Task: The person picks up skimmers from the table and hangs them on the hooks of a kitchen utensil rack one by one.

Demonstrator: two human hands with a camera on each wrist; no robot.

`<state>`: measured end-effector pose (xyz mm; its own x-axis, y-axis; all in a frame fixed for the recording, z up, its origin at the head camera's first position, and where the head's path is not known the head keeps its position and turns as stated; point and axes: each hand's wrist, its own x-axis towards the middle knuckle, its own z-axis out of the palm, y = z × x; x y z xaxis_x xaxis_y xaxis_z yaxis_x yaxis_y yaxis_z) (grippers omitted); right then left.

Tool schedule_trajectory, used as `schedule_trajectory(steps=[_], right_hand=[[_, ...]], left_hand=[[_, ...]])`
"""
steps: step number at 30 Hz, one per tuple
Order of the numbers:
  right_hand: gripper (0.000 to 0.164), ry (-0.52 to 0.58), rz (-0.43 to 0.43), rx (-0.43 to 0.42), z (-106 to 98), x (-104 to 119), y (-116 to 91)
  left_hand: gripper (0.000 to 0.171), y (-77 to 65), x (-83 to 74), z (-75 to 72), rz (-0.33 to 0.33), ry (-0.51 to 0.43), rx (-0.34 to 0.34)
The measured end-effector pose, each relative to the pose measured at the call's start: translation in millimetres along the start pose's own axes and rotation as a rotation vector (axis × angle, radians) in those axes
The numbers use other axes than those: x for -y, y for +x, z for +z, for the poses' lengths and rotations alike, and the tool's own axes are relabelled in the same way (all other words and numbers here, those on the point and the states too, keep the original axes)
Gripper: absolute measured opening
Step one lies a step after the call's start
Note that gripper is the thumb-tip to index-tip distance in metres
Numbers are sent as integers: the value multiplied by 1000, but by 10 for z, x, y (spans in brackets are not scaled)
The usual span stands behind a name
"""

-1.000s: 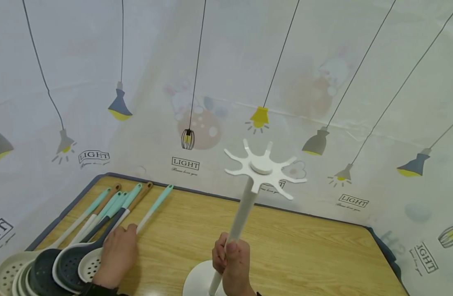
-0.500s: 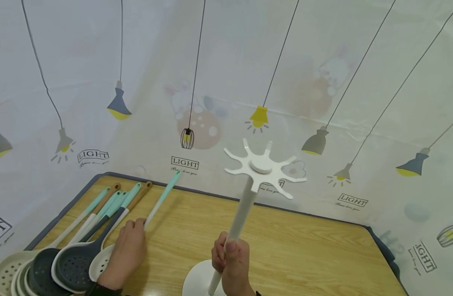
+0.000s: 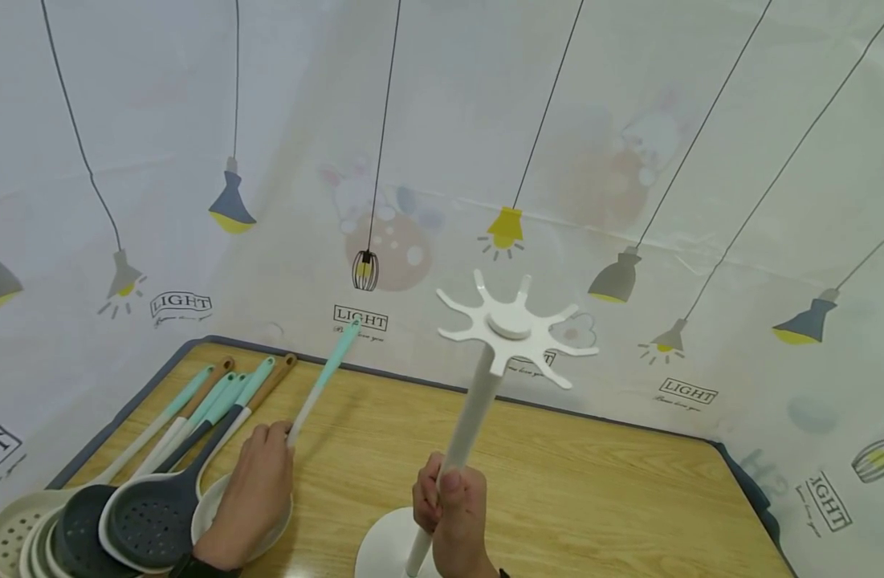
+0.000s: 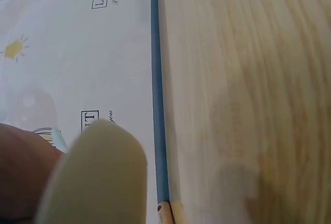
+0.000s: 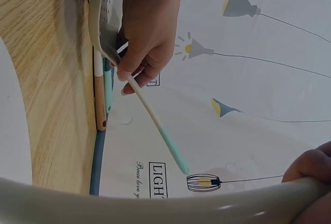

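Pinching a pale skimmer (image 3: 322, 383) by its shaft, just above the bowl: left hand (image 3: 255, 480), thumb against curled fingers, clearest from the right wrist. Mint handle end slants up, off the table (image 3: 600, 490), overlapping the printed backdrop (image 3: 442, 120). Skimmer is just right of the heap; cannot tell whether its bowl touches anything beneath.

Right hand (image 3: 452, 510) wrapped round the pole of a white stand (image 3: 476, 409), fingers curled, thumb lying along the near side. Pole leans in the head view; round base (image 3: 380, 546) below the hand. Top plate (image 3: 510, 327) has forked arms spread outward, nothing hung on them.

Far left: heap of utensils (image 3: 152, 526), white and dark grey bowls overlapping, mint and brown handles pointing to the back edge. Black band (image 3: 203, 567) on left wrist. Left wrist view: blurred pale shape close up, identity unclear.
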<state>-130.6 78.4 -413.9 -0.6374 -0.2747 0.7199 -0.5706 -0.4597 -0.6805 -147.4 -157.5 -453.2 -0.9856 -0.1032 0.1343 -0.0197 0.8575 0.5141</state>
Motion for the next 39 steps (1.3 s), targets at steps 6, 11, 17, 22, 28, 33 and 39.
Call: schedule_trajectory(steps=[6, 11, 17, 22, 28, 33, 39], right_hand=[[59, -19, 18, -10, 2, 9, -6], [59, -20, 17, -10, 1, 3, -7], [58, -25, 24, -13, 1, 4, -10], [59, -28, 27, -16, 4, 8, -9], [58, -48, 21, -17, 4, 10, -12], [58, -52, 25, -17, 3, 10, -15], [59, -46, 36, -23, 0, 10, -18]], left_hand=[[34, 33, -7, -28, -43, -83, 59], [30, 42, -23, -76, -67, -140, 98], [26, 20, -53, -129, -54, -144, 91], [28, 25, -84, -186, -87, -163, 114], [35, -6, -100, -241, -143, -236, 173], [38, -51, -96, -288, -126, -247, 178], [27, -74, -94, -319, -121, -273, 197]])
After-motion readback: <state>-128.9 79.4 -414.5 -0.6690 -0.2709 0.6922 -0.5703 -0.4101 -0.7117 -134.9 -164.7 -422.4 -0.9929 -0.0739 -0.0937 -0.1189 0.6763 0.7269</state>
